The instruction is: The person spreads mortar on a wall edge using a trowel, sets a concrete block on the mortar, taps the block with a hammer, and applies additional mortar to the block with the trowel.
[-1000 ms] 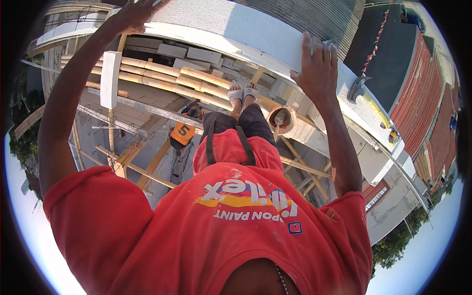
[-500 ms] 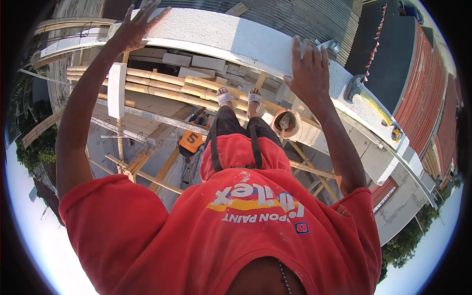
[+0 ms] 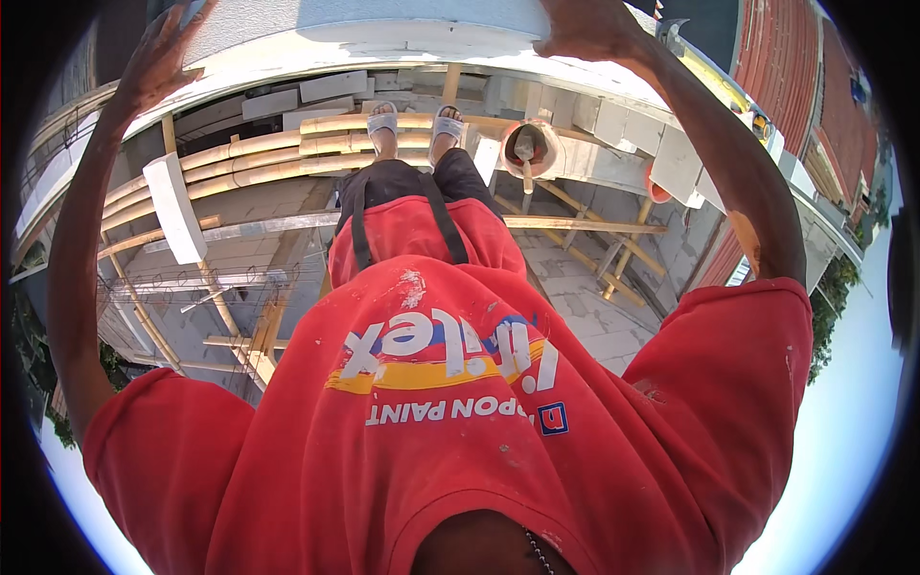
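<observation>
My left hand [image 3: 171, 59] is at the upper left, open with fingers spread along the edge of a white rough-surfaced ledge [image 3: 364, 48]. My right hand [image 3: 585, 34] is at the same ledge, top center-right, its thumb stretched out and its fingertips cut off by the picture's edge. Neither hand shows anything held. Right of it, a grey curved metal piece [image 3: 671, 36] and a yellow tool [image 3: 733, 98] lie on the ledge. My sandalled feet stand on bundled bamboo poles [image 3: 254, 165] below. A bucket [image 3: 537, 139] with a trowel [image 3: 524, 155] is right of my feet.
An upright white block [image 3: 174, 211] stands left among bamboo scaffolding [image 3: 613, 273] and wire cages. Pale blocks [image 3: 331, 86] lie behind the poles, over a lower level [image 3: 575, 307]. Red corrugated roofing [image 3: 786, 67] is at the upper right, trees at both sides.
The view has shifted, putting both hands higher and farther apart in the picture, partly cropped. A co-worker in orange, seen below earlier, is out of sight now.
</observation>
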The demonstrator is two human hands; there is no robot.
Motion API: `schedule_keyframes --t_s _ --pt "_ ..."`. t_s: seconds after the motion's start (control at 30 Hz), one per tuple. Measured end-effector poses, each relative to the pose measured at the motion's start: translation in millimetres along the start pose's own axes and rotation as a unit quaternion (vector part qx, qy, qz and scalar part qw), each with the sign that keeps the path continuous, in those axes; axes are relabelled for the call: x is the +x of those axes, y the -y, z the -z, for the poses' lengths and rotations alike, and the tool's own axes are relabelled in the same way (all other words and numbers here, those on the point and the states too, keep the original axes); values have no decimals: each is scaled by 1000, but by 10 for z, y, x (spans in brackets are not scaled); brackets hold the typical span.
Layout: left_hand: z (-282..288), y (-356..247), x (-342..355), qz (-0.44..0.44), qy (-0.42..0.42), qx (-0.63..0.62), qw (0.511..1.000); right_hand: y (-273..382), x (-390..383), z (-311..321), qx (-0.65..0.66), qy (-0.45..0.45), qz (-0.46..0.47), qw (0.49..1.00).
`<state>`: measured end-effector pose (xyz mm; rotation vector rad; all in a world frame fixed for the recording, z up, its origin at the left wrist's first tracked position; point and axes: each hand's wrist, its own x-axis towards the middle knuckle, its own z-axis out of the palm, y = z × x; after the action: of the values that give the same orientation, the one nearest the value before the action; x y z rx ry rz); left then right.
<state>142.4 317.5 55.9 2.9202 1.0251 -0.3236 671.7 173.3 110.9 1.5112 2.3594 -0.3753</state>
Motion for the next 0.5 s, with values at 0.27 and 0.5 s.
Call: schedule_keyframes --t_s 0.27,0.5 --pt "44 28 -31 -8 5 -18 1000 36 -28 81 16 1 6 1000" --pt "24 -78 -9 -3 -11 3 1000 -50 -42 -50 5 -15 0 1000"
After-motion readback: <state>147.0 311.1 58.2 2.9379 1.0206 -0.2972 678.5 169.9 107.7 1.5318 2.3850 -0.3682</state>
